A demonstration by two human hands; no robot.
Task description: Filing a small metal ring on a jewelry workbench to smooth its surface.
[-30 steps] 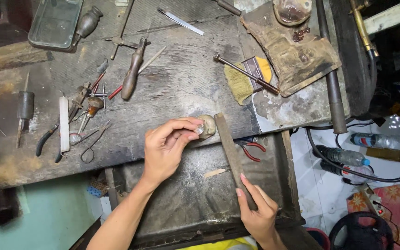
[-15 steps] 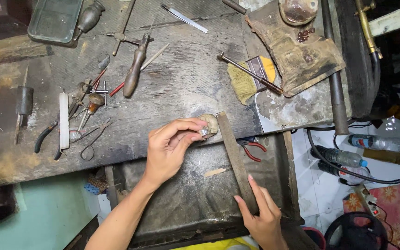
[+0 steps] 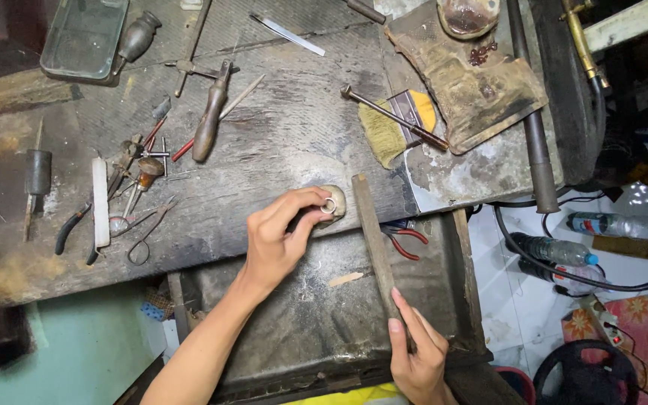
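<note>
The left hand [image 3: 279, 240] is pinching a small metal ring [image 3: 328, 205] between thumb and fingertips, pressing it against the rounded wooden peg [image 3: 337, 201] at the front edge of the workbench [image 3: 279, 135]. The right hand [image 3: 418, 356] is gripping the near end of a long flat file [image 3: 373, 232], fingers wrapped over it. The file is running lengthwise away from the person, its far tip lying just beside the peg and ring, leaning slightly left. The ring is facing up toward the camera, hole showing. By the look of it, the ring is seated and the file is lined up, so the filing itself seems barely begun; whether any metal is coming off is too small to tell. Red-handled pliers [image 3: 403, 238] are lying just right of the file, 1 brush [image 3: 391, 127] farther back.
</note>
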